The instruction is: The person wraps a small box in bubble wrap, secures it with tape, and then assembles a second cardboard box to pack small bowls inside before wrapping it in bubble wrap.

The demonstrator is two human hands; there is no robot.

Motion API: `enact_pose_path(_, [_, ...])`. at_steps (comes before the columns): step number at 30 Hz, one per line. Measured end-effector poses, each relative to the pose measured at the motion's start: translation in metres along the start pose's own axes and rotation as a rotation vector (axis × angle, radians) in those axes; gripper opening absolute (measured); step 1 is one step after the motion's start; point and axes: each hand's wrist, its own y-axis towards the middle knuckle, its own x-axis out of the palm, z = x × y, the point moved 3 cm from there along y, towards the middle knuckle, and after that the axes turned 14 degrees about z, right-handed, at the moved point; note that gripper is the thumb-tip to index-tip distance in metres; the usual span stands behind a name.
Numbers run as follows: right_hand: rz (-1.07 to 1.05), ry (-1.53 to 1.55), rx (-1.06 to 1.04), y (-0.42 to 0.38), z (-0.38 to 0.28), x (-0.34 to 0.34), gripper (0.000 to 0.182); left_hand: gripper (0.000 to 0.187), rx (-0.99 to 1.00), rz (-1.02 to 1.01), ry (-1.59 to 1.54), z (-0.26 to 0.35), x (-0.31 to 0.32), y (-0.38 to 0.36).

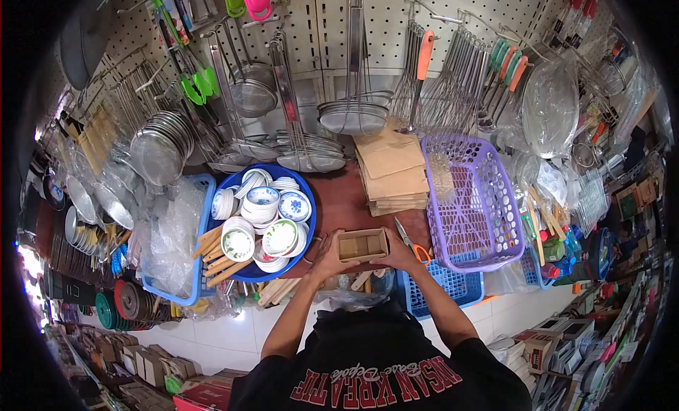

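Observation:
An open-topped small brown cardboard box [363, 257] is held between my two hands at the table's front edge. My left hand [327, 257] is wrapped round its left side, and my right hand [401, 253] grips the right side. Its inside looks bare. Just beside my right hand lie scissors [422, 255] with orange handles, the blades pointing away from me. To the left of my left hand, a round blue tub [309, 192] holds several stacks of small white bowls [263, 197], some with blue or green patterns.
Flat brown cardboard pieces [392, 163] are stacked behind the box. A purple basket [475, 264] stands at right, above a blue basket [453, 298]. Wooden handles [216, 259] stick out by the tub, next to a blue crate [205, 220]. Strainers [353, 117] and whisks [453, 78] hang behind.

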Motion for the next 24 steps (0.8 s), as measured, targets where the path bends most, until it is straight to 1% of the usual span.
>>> enact_pose_path(4, [0.019,-0.026,0.056,-0.003,-0.008,-0.004,0.11,0.099,0.001,-0.001,-0.023,-0.007,0.006,0.0])
enact_pose_path(7, [0.024,-0.033,0.083,-0.003,-0.01,-0.006,0.109,0.095,-0.097,-0.043,-0.048,-0.006,0.006,-0.001])
enact_pose_path(10, [0.021,-0.054,0.09,-0.003,-0.005,-0.004,0.11,0.097,-0.054,-0.055,0.045,-0.001,0.002,0.0])
enact_pose_path(13, [0.02,-0.099,0.089,-0.003,-0.008,-0.006,0.112,0.105,0.024,-0.024,0.118,-0.009,0.006,-0.002])
enact_pose_path(16, [0.01,-0.113,0.087,-0.002,-0.007,-0.004,0.116,0.112,-0.032,-0.073,0.143,-0.014,0.009,-0.004])
enact_pose_path(17, [0.005,-0.111,0.088,-0.003,-0.004,-0.004,0.117,0.113,-0.018,-0.064,0.166,-0.014,0.009,-0.005])
enact_pose_path(20, [-0.038,-0.217,0.099,-0.002,-0.013,-0.009,0.12,0.116,0.038,-0.029,0.246,-0.003,0.003,-0.009])
enact_pose_path(23, [-0.095,-0.426,0.174,-0.001,-0.031,-0.018,0.13,0.119,0.117,0.005,0.322,0.018,-0.009,-0.011])
enact_pose_path(24, [-0.085,-0.451,0.134,-0.003,-0.031,-0.018,0.134,0.119,0.137,0.01,0.333,0.021,-0.009,-0.014])
